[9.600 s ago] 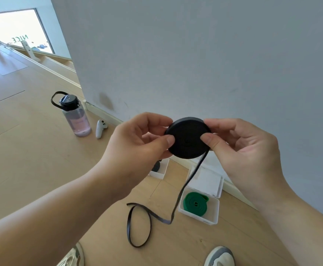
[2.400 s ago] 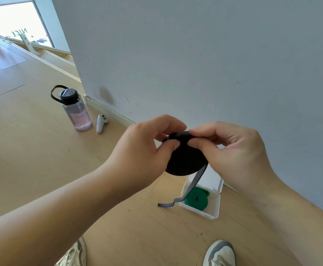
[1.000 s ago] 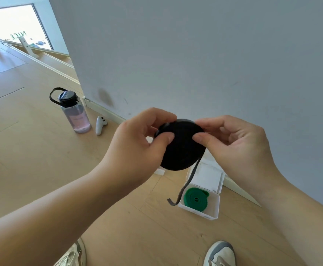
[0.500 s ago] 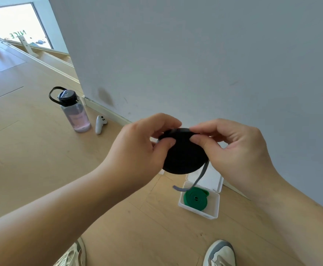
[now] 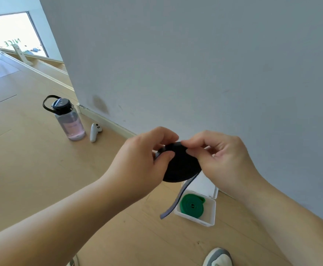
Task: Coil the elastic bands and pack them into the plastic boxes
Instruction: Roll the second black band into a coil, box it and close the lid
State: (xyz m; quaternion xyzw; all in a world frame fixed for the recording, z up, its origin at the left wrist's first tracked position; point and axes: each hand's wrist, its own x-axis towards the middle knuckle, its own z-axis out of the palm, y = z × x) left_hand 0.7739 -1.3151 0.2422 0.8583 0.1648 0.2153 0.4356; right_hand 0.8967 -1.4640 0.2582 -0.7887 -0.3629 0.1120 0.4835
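Observation:
Both hands hold a black elastic band wound into a flat round coil (image 5: pixel 181 167) in the air above the floor. My left hand (image 5: pixel 141 160) grips its left edge, thumb on the face. My right hand (image 5: pixel 222 158) pinches the coil's top edge with thumb and forefinger. A short loose tail (image 5: pixel 176 201) hangs from the coil's lower right. Below it on the floor stands an open white plastic box (image 5: pixel 210 217) with a coiled green band (image 5: pixel 192 205) inside, its lid (image 5: pixel 204 186) flipped back toward the wall.
A grey wall fills the back and right, with a white baseboard. A pink water bottle (image 5: pixel 70 121) with a black cap and a white controller (image 5: pixel 95 131) sit on the wooden floor at the left. Shoe tips (image 5: pixel 217 257) show at the bottom edge.
The hanging tail has grown much shorter as the band was wound onto the coil. My hands dropped a little and my right fingers moved to the coil's top edge.

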